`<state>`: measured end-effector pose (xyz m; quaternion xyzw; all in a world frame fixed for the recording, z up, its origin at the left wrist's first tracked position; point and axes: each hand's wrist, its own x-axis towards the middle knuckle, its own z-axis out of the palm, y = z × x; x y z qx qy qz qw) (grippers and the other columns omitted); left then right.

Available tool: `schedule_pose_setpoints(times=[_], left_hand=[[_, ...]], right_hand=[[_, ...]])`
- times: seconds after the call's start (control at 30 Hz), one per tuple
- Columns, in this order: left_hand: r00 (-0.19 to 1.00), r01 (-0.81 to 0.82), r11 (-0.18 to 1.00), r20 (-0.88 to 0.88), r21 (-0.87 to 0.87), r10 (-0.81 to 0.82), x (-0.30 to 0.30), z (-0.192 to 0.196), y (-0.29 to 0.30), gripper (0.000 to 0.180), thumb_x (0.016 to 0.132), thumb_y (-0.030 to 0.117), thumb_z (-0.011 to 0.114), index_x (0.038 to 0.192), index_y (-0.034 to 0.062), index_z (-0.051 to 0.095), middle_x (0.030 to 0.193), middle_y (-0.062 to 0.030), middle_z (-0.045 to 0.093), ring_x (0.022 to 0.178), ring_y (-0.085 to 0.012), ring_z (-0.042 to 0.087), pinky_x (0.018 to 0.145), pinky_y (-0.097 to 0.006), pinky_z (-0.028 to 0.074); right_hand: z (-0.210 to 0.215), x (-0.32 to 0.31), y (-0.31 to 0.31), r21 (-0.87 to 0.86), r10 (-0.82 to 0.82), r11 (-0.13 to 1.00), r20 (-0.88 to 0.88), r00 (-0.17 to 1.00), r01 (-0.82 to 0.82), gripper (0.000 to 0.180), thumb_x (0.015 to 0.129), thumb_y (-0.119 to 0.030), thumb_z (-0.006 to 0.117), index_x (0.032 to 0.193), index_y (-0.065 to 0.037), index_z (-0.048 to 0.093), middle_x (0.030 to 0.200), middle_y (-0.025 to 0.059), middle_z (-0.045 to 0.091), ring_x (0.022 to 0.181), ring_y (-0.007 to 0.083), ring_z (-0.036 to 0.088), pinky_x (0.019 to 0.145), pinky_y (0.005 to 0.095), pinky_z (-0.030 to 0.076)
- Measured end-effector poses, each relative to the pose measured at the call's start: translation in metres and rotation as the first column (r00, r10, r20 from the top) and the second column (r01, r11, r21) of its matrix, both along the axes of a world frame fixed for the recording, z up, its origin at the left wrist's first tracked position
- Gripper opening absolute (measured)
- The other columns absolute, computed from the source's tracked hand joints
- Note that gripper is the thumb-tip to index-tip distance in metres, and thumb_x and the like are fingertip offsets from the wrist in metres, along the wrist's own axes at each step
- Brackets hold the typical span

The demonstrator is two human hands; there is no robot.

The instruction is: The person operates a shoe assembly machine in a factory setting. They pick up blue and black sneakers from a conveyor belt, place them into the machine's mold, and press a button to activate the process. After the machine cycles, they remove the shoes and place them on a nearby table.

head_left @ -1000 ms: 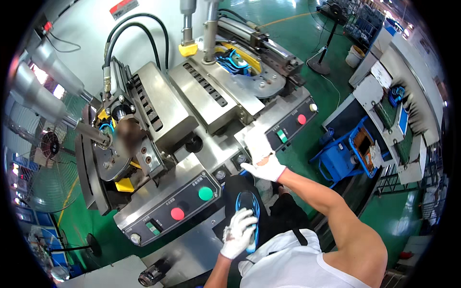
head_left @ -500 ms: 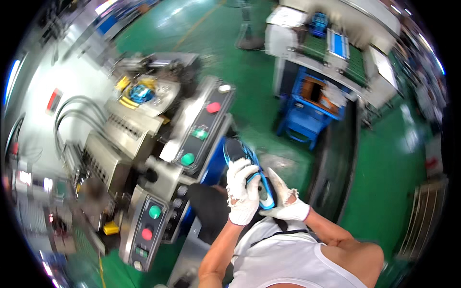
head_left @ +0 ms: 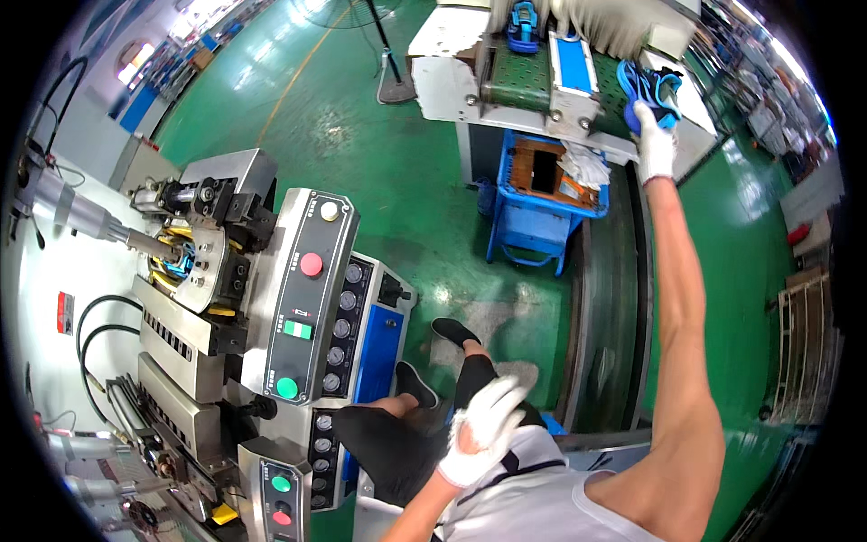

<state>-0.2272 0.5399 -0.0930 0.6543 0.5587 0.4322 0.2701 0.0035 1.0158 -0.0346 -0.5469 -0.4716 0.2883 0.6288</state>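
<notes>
My right arm reaches far out to the upper right. My right hand (head_left: 656, 144), in a white glove, closes on the near end of a blue and black shoe (head_left: 638, 90), at the end of a conveyor machine. Over my lap is my left hand (head_left: 488, 426) in a torn white glove; its fingers are stretched out and nothing shows in them. Another blue shoe (head_left: 522, 29) sits on the green conveyor belt (head_left: 517, 79), left of a blue-topped divider (head_left: 573, 65).
At left stands a metal machine with a button panel (head_left: 307, 289), gauges (head_left: 341, 328) and a blue piece (head_left: 183, 262) in its clamp. A blue cart (head_left: 533, 230) with gloves (head_left: 585, 166) stands below the conveyor. A fan stand (head_left: 394, 86) is behind.
Both hands held a blue and black shoe over my lap. Now my right hand is out at the conveyor with a shoe, and my left is off it, lower. The view has shifted.
</notes>
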Motion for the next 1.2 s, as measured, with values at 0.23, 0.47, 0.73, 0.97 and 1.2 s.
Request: schedule_pose_setpoints(times=[0.23,0.47,0.73,0.97,1.2], left_hand=[[0.715,-0.696,0.651,-0.210,-0.302,0.667,-0.049,-0.034,-0.148,0.030,0.088,0.004,0.069,0.118,0.0022,0.067,0.123,-0.0203,0.068,0.118,-0.0400,0.063,0.104,-0.046,0.050],[-0.126,-0.941,-0.287,-0.603,-0.178,0.788,-0.034,-0.078,-0.346,0.032,0.100,0.019,0.061,0.127,0.0017,0.064,0.127,-0.0205,0.066,0.118,-0.0360,0.063,0.105,-0.042,0.048],[-0.606,-0.254,-0.938,-0.717,-0.237,0.345,0.203,-0.072,-0.582,0.046,0.104,0.037,0.051,0.127,0.0001,0.063,0.113,-0.0198,0.070,0.107,-0.0345,0.068,0.096,-0.043,0.051],[-0.701,-0.157,-0.831,-0.533,-0.533,0.474,0.309,-0.158,-0.461,0.078,0.074,0.035,0.091,0.135,-0.0004,0.057,0.144,-0.0215,0.056,0.130,-0.0350,0.057,0.109,-0.043,0.046],[-0.682,-0.171,-0.881,-0.593,-0.441,0.429,0.271,-0.166,-0.468,0.078,0.068,0.038,0.091,0.128,-0.0028,0.061,0.128,-0.0230,0.064,0.121,-0.0398,0.060,0.102,-0.047,0.049]], right_hand=[[-0.086,0.085,0.229,-0.195,0.034,0.958,0.802,0.596,0.208,0.102,0.082,-0.080,0.064,0.147,-0.001,0.055,0.145,0.0184,0.059,0.135,0.0320,0.053,0.113,0.0393,0.040],[-0.155,0.051,0.167,-0.254,0.237,0.967,0.885,0.401,-0.013,0.077,0.102,-0.055,0.054,0.153,0.001,0.044,0.153,0.0213,0.051,0.138,0.0317,0.052,0.113,0.0345,0.043],[-0.286,-0.095,-0.196,-0.667,0.782,0.563,0.621,0.053,-0.488,0.072,0.100,-0.044,0.066,0.151,0.003,0.046,0.151,0.0220,0.051,0.126,0.0338,0.059,0.103,0.0447,0.054],[-0.222,-0.205,-0.284,-0.769,0.962,0.106,0.241,-0.132,-0.630,0.066,0.102,-0.034,0.066,0.153,0.002,0.043,0.154,0.0170,0.046,0.131,0.0262,0.056,0.099,0.0372,0.057],[-0.090,-0.319,-0.518,-0.686,0.649,-0.434,0.212,-0.730,-0.584,0.053,0.097,-0.015,0.067,0.146,0.000,0.053,0.141,0.0165,0.060,0.124,0.0232,0.062,0.105,0.0367,0.051]])
